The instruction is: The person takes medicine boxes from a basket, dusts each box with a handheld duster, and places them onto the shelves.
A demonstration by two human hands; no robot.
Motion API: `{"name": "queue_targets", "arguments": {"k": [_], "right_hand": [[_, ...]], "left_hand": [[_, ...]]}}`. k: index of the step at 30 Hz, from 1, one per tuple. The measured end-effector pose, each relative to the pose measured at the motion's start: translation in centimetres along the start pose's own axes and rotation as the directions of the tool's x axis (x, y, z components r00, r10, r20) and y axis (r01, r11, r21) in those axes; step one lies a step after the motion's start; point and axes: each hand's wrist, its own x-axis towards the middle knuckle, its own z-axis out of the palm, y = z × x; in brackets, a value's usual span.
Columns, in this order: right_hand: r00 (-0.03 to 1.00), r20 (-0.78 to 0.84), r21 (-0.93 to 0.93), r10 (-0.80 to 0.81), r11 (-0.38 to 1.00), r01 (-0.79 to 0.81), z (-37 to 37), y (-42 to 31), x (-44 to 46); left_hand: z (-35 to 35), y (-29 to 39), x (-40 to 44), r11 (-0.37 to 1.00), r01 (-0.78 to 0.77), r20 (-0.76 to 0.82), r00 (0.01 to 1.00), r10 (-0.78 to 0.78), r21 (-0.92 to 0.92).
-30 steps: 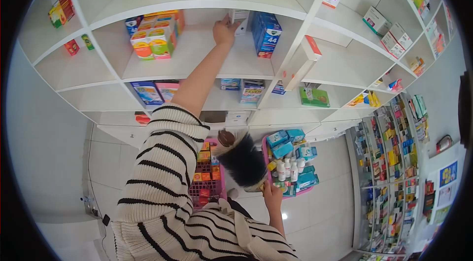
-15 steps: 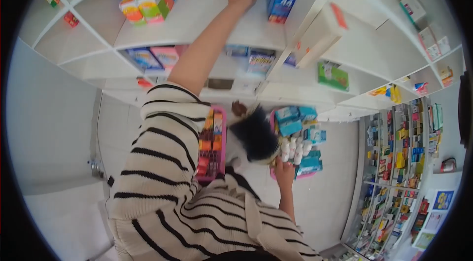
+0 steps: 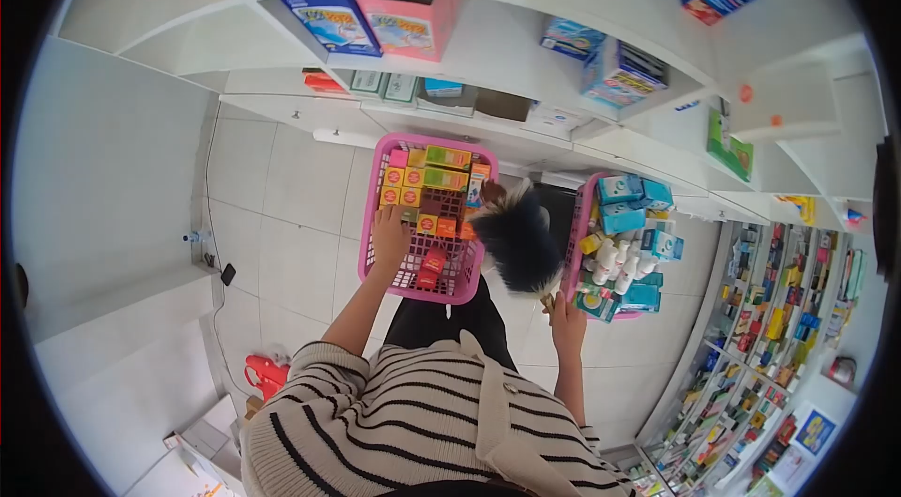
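The dark fluffy duster [image 3: 519,239] is between two pink baskets, its handle gripped by the person's right hand [image 3: 567,319]. Its head screens part of the left basket's rim [image 3: 464,298]. Over that basket's left side, the left hand [image 3: 389,236] reaches among small boxes [image 3: 404,185]; whether its fingers close on one cannot be told. White bottles [image 3: 619,264] and blue boxes [image 3: 621,217] crowd the right basket [image 3: 574,244]. Beyond, a white shelf unit [image 3: 511,37] overhangs both.
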Motion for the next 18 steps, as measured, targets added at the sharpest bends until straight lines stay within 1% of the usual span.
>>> {"name": "queue_targets", "arguments": {"k": [1, 3, 4, 6, 7, 9, 10, 11, 13, 14, 15, 16, 17, 18], "right_hand": [[1.0, 0.026, -0.025, -0.003, 1.0, 0.003, 0.7, -0.2, -0.3], [0.999, 0.037, -0.053, -0.019, 0.998, 0.021, 2.6, 0.6, -0.6], [0.999, 0.049, -0.078, -0.006, 0.997, 0.01, 3.3, 0.4, -1.0], [0.998, 0.06, -0.112, 0.011, 0.994, -0.004, 4.4, 0.0, -2.2], [0.998, 0.06, -0.128, 0.015, 0.992, -0.007, 5.0, 0.0, -2.8], [1.0, 0.01, -0.216, 0.014, 0.976, -0.012, 5.5, 0.3, -4.4], [0.998, 0.031, -0.207, 0.059, 0.977, -0.051, 5.7, 0.4, -5.1], [0.998, 0.022, -0.214, 0.062, 0.975, -0.056, 5.7, 0.4, -5.5], [0.995, 0.043, -0.167, 0.091, 0.982, -0.083, 5.6, 0.2, -6.5], [0.993, 0.044, -0.139, 0.105, 0.985, -0.098, 5.3, -0.4, -6.8], [0.994, 0.027, -0.129, 0.105, 0.986, -0.101, 5.1, -0.4, -6.8], [0.994, 0.072, -0.115, 0.085, 0.99, -0.076, 4.9, -0.2, -6.7], [0.991, 0.116, -0.098, 0.062, 0.994, -0.05, 4.8, -0.3, -6.7], [0.993, 0.104, -0.085, 0.057, 0.995, -0.049, 4.6, -0.9, -6.8]], "left_hand": [[1.8, -2.3, -0.2, 1.0, 0.01, 0.002, 1.0, -0.01, -0.001], [4.8, -6.0, -0.2, 0.953, -0.144, 0.055, 0.989, 0.134, 0.267], [5.7, -6.9, 0.1, 0.954, -0.139, 0.057, 0.99, 0.129, 0.266], [7.4, -8.2, -0.1, 0.794, -0.357, 0.143, 0.933, 0.332, 0.492], [7.9, -8.4, -0.4, 0.803, -0.352, 0.144, 0.935, 0.324, 0.481], [8.8, -8.1, -0.8, 0.727, -0.343, 0.132, 0.934, 0.333, 0.595], [11.4, -9.5, -0.9, 0.718, -0.322, 0.157, 0.944, 0.289, 0.616], [11.1, -9.5, -1.1, 0.725, -0.326, 0.157, 0.943, 0.293, 0.607], [9.7, -9.2, -1.1, 0.78, -0.319, 0.19, 0.948, 0.256, 0.538], [8.5, -8.7, -1.0, 0.813, -0.321, 0.162, 0.947, 0.278, 0.485], [7.0, -8.4, -0.9, 0.81, -0.334, 0.156, 0.943, 0.295, 0.482], [5.6, -8.2, -1.0, 0.9, -0.325, 0.177, 0.943, 0.283, 0.29], [4.0, -7.7, -1.0, 0.95, -0.299, 0.203, 0.939, 0.276, 0.088], [1.0, -6.2, -1.1, 0.983, -0.16, 0.346, 0.92, 0.181, -0.091]]}}
